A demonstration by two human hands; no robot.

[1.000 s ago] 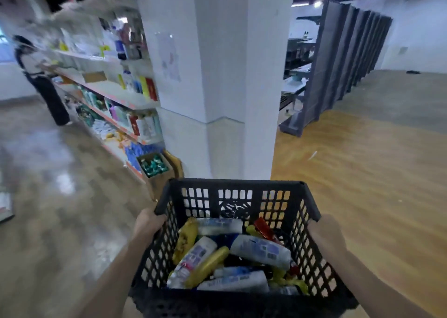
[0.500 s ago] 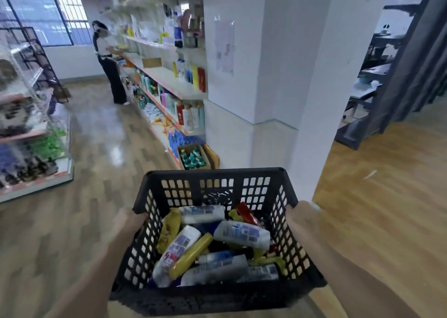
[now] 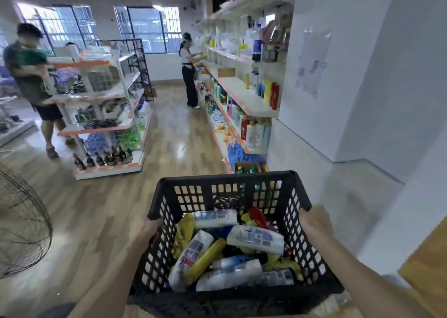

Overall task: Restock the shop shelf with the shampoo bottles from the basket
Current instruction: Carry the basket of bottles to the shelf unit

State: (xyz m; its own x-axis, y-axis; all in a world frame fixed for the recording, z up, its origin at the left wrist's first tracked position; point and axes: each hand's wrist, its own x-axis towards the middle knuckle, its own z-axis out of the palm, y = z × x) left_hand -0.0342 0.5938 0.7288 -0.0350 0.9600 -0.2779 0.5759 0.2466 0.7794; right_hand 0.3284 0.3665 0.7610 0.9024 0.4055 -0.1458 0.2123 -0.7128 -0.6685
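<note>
A black plastic basket (image 3: 227,184) fills the lower middle of the head view, carried in front of me. Inside lie several shampoo bottles, white ones with blue labels (image 3: 256,239), yellow ones (image 3: 205,259) and a red one (image 3: 258,217), all on their sides. My left hand (image 3: 144,230) grips the basket's left rim. On the opposite rim, my right hand (image 3: 314,223) holds on. The white shop shelf (image 3: 244,95) with rows of bottles runs along the right wall ahead.
A white pillar (image 3: 350,75) stands close on the right. A free-standing shelf unit (image 3: 106,114) sits left of the aisle. One person (image 3: 188,70) stands at the wall shelf, another (image 3: 31,80) walks at far left. A fan grille (image 3: 21,228) is at the left edge. A cardboard box (image 3: 246,167) sits on the floor.
The view has swung left from the pillar toward the aisle, bringing the wall shelf, the free-standing unit and two people into sight. Both hands keep their grip on the basket.
</note>
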